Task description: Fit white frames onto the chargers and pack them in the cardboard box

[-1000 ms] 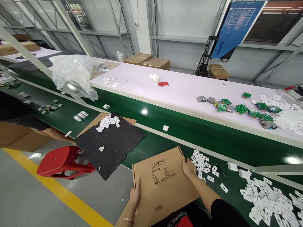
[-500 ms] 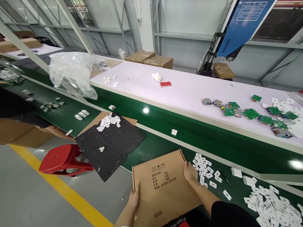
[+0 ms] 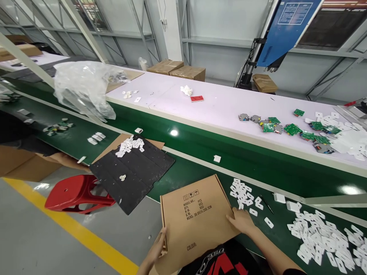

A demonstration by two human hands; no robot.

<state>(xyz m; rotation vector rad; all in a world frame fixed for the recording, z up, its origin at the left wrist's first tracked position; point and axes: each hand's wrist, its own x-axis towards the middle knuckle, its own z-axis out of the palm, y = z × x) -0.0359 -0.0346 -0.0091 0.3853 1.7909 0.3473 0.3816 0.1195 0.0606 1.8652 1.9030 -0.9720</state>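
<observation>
A flat brown cardboard box (image 3: 197,225) with black printing lies tilted in front of me, at the near edge of the green bench. My left hand (image 3: 158,244) grips its left side, the fingers partly hidden behind the edge. On the right side, my right hand (image 3: 242,220) rests with the thumb on top and the other fingers at the edge. Just beyond that hand lies a small heap of white plastic pieces (image 3: 241,193). A black pen (image 3: 267,204) is to its right.
A larger pile of white plastic pieces (image 3: 321,236) covers the right of the bench. To the left, a black sheet (image 3: 143,164) overhangs the edge above a red stool (image 3: 70,193). Another person's arm (image 3: 65,159) reaches in at far left. Green circuit boards (image 3: 292,130) sit on the raised shelf.
My right hand has slid down the box's right side toward me, and my left hand has shifted slightly lower. The view has turned slightly right.
</observation>
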